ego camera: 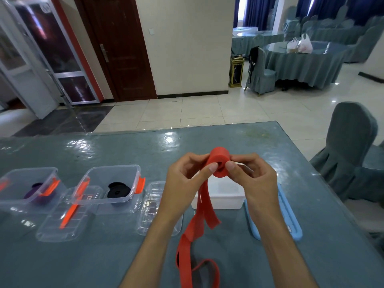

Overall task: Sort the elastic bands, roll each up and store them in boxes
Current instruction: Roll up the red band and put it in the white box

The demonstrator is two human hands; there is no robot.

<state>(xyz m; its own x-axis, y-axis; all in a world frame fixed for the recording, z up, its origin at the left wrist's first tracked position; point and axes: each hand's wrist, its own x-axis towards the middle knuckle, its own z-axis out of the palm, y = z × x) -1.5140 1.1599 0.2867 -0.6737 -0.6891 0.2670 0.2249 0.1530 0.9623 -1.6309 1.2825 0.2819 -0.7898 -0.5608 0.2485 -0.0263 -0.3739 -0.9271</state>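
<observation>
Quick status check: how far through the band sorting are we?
Done: purple band and black band sit rolled in separate clear boxes. In hand: both hands, left hand and right hand, are rolling the red band, its tail hanging loose. Left: finish it and box it; the white box is open.

No text or label is clear enough to read.

Red band [218,163]: matt, smooth rubbery strip. Tabletop [124,256]: teal cloth under a glossy clear sheet with glare patches. Left of the band, two boxes [116,179] of clear glossy plastic, orange plastic clips. Behind it, white box [224,196]: translucent frosted plastic.
</observation>
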